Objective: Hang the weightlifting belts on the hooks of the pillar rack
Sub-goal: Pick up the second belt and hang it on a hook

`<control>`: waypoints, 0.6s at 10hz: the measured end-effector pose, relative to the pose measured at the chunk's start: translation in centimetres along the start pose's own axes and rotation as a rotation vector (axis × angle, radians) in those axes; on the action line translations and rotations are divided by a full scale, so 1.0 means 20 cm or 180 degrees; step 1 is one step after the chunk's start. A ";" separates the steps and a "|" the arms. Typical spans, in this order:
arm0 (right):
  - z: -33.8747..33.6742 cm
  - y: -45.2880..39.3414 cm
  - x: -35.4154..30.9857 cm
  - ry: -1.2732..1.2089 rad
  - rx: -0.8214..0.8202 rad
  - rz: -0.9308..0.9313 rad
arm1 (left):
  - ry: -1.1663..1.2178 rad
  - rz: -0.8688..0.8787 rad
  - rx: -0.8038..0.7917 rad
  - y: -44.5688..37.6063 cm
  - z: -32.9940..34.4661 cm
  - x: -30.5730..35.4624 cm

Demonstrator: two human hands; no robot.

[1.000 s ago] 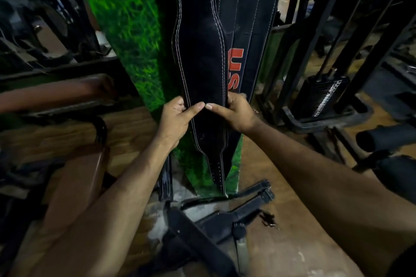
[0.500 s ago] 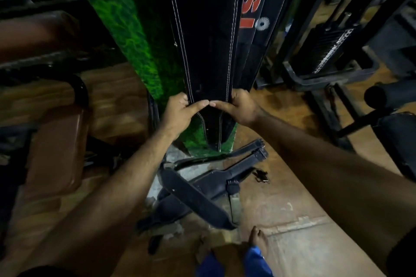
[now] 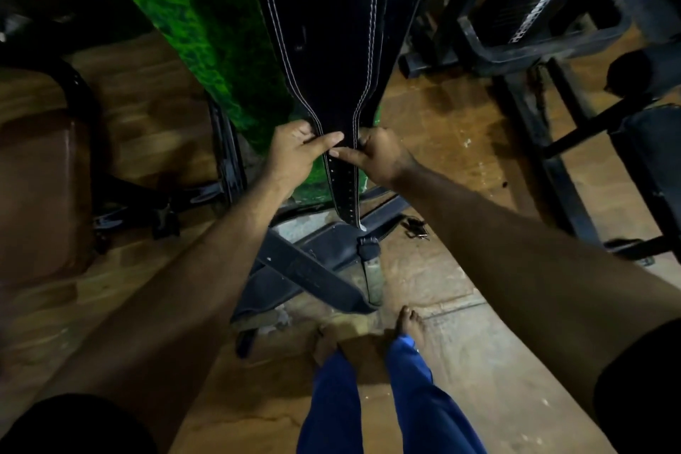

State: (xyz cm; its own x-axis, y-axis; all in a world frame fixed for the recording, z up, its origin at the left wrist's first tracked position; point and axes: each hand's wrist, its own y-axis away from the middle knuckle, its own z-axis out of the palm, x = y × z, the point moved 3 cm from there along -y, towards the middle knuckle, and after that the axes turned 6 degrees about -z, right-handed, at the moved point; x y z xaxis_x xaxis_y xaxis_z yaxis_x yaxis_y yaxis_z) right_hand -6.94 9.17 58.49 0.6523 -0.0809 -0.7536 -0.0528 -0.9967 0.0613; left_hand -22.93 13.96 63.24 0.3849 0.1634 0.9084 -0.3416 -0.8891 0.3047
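A black weightlifting belt (image 3: pixel 324 29) with white stitching hangs down in front of the green pillar (image 3: pixel 206 29). Its narrow punched tail (image 3: pixel 344 192) dangles just above the floor. My left hand (image 3: pixel 294 153) and my right hand (image 3: pixel 379 155) pinch the belt from either side where it narrows, thumbs meeting on its front. More dark belts hang behind it. The hooks are out of view above. Another black belt (image 3: pixel 313 273) lies in a heap on the floor at the pillar's foot.
A brown padded bench (image 3: pixel 40 188) with a black frame stands at left. Black machine frames and a weight stack (image 3: pixel 530 0) crowd the right. A small metal clip (image 3: pixel 416 230) lies on the wooden floor. My bare feet (image 3: pixel 368 335) stand just behind the floor belt.
Both hands have slid down the hanging belt to its narrow lower part. The view has tilted down, so the floor belt and my feet now show.
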 end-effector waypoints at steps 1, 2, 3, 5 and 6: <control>0.03 0.02 0.03 0.0119 -0.0043 0.0098 | -0.0069 -0.0057 0.0038 -0.01 0.02 -0.09; 0.13 0.08 0.10 -0.0877 0.0447 0.0716 | -0.0530 -0.0238 0.0215 0.03 0.03 -0.21; 0.21 0.16 0.21 -0.1990 0.0976 0.1580 | -0.0766 -0.0716 0.0442 0.11 0.01 -0.40; 0.54 0.42 0.31 -0.2333 0.0021 0.2767 | -0.0540 -0.1235 0.0117 0.20 0.09 -0.75; 0.70 0.37 0.38 -0.2587 -0.0002 0.3212 | -0.0425 -0.1204 0.0049 0.16 0.13 -0.89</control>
State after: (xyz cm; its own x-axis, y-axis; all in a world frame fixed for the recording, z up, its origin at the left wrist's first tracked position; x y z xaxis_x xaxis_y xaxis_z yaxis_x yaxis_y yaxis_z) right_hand -12.96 1.09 44.05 -0.3185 -0.7693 -0.5538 -0.2490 -0.4958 0.8320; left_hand -28.65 7.23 47.34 0.5895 0.4243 0.6874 -0.1420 -0.7833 0.6053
